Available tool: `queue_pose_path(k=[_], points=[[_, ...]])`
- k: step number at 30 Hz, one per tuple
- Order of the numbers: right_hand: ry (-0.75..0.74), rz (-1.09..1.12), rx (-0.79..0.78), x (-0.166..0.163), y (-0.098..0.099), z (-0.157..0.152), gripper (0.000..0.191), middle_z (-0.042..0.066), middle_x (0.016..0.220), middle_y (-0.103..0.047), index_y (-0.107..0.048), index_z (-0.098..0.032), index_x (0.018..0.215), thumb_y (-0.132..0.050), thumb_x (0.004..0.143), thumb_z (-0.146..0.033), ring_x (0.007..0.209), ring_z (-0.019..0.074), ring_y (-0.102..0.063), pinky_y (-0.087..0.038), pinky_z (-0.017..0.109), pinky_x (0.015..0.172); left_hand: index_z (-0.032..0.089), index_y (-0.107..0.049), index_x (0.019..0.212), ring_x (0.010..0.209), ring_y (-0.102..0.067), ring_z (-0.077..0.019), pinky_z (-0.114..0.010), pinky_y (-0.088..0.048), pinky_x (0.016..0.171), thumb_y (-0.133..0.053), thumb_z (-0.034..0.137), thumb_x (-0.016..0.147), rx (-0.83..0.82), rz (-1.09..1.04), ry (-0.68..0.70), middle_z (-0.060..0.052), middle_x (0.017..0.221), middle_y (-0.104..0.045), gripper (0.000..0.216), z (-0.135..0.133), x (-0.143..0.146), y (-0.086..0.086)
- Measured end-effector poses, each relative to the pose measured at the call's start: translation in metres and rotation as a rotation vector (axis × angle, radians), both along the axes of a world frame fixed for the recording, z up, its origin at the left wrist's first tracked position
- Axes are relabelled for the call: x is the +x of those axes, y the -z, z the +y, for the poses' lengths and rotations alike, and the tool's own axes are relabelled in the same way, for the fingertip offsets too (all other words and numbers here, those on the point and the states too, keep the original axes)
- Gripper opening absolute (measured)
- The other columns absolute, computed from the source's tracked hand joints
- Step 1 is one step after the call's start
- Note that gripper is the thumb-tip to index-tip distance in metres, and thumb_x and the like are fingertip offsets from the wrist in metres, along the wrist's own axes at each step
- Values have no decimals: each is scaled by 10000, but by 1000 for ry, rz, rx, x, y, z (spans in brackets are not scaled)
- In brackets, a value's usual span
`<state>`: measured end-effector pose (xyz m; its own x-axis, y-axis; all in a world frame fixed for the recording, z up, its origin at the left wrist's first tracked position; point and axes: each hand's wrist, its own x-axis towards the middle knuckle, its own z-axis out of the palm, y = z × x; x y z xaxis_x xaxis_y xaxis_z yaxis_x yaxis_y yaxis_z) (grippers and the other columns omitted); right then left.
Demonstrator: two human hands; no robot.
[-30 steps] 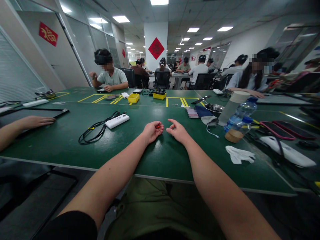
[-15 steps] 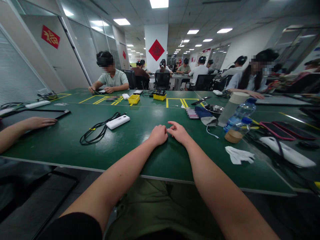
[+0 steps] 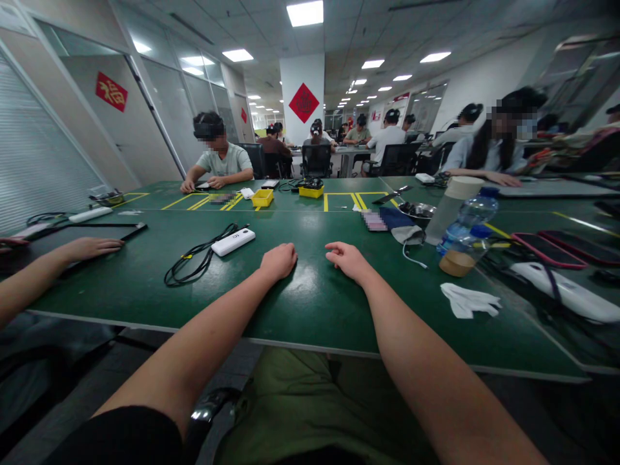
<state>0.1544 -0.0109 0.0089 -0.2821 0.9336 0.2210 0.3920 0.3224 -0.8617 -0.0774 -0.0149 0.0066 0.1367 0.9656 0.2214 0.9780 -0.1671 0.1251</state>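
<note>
On the green table [image 3: 310, 310], my left hand [image 3: 279, 261] rests closed in a loose fist, with no object showing in it. My right hand [image 3: 347, 259] lies a short way to its right, index finger stretched out and the other fingers partly bent, holding nothing. Bare tabletop separates the two hands. Nearest to my left hand is a white power bank [image 3: 233, 242] with a coiled black cable [image 3: 186, 266] beside it. Right of my right hand lie a crumpled white tissue [image 3: 469, 301] and a white cord [image 3: 413, 259].
At right stand a pale cylinder [image 3: 453, 210], plastic bottles [image 3: 460, 255] and a metal bowl [image 3: 417, 212]. Phones [image 3: 547, 250] and a white power strip [image 3: 564, 290] lie farther right. A co-worker's hand [image 3: 92, 248] rests on a dark-framed board at left. Yellow trays [image 3: 262, 198] stand across the table.
My hands were together, nearly touching. My left hand has moved left, away from my right, and my right index finger points less upward. The view has shifted slightly.
</note>
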Motion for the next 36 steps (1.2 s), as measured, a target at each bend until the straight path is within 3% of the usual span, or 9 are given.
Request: queue_pose_path(k=[7,11,13,16,19,23,28,32,36], points=[[-16,0,-31,0,3,4,282,25,763,-636,-649,-130,1025,-605,765,-228,551,81,-531,-438,211,550,173,-625,889,860,-613,-293,-364,-443,737,-395,413,855,-12,29,-324,-151,937,-660,334,-22,-117,-8],[-23,7,-26,1,3,4,265,40,791,-658,-658,-129,1009,-605,768,-227,558,83,-540,-446,211,553,166,-634,884,884,-609,-291,-365,-442,784,-418,449,828,40,-91,-305,-148,938,-664,361,-38,-155,-9],[-23,6,-31,1,1,2,257,44,794,-666,-662,-128,1002,-607,769,-222,561,83,-544,-449,210,559,168,-630,931,927,-601,-271,-352,-448,814,-391,476,834,97,-301,-303,-125,973,-665,402,-46,-167,-8],[-32,0,-33,0,-1,0,249,49,799,-674,-667,-125,993,-607,771,-220,568,85,-548,-448,207,562,151,-616,982,961,-605,-230,-324,-475,824,-303,494,862,157,-789,-335,-110,1032,-660,480,-57,-180,-2],[-31,-6,-26,1,-1,0,244,50,792,-676,-671,-122,984,-607,773,-228,562,87,-549,-447,208,557,123,-612,985,994,-612,-223,-324,-485,846,-335,507,865,121,-1090,-282,-132,1076,-648,489,-63,-186,3],[-24,-14,-30,1,1,2,237,36,767,-673,-673,-130,976,-608,771,-231,553,87,-552,-449,207,559,125,-602,1015,1055,-599,-213,-335,-463,902,-328,492,897,84,-1229,-254,-147,1132,-632,473,-59,-176,6],[-17,-6,-27,1,1,3,225,30,766,-671,-675,-136,966,-608,770,-224,553,88,-551,-449,205,560,102,-593,1066,1065,-587,-213,-339,-435,916,-272,549,895,32,-1256,-181,-150,1113,-645,576,-38,-138,0],[-12,-20,-32,2,-3,-1,222,30,768,-669,-673,-130,969,-607,775,-216,552,84,-550,-446,205,567,93,-555,1149,1010,-603,-204,-327,-449,856,-249,577,885,-106,-1239,-14,-145,1089,-652,631,-14,-84,-5],[-27,-22,-31,2,-4,-2,230,38,770,-668,-673,-125,973,-595,778,-221,562,91,-556,-449,213,572,122,-524,1198,981,-611,-189,-322,-465,826,-180,600,893,-257,-1201,131,-143,1099,-644,663,5,-9,-5]])
